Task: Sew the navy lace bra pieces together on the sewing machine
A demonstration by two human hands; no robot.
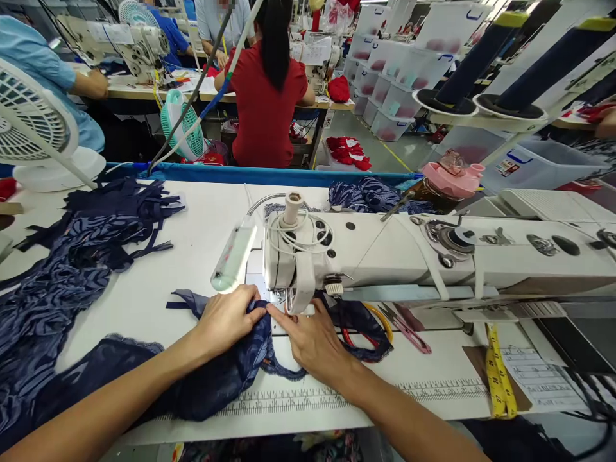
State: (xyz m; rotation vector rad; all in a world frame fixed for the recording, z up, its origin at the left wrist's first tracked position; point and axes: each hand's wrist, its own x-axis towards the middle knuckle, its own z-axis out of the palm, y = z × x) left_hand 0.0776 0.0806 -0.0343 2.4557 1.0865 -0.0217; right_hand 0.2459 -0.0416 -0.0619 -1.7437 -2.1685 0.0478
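A white sewing machine (385,247) stretches across the table from the right, its needle end at the middle. My left hand (231,319) is closed on navy lace fabric (212,378) just left of the presser foot. My right hand (310,333) lies at the foot, its index fingertip pressing the fabric edge beside my left thumb; its other fingers are partly hidden beneath the machine head. The fabric trails left over the table's front edge, and a scalloped loop hangs between my hands. More navy fabric (360,327) lies right of my right hand.
Navy pieces (81,263) are heaped at the left. Pink-handled scissors (409,330), a yellow tape measure (499,375) and a paper (543,378) lie at the right. A ruler strip (298,401) runs along the front. Beyond are a fan (33,122) and a person in red (269,96).
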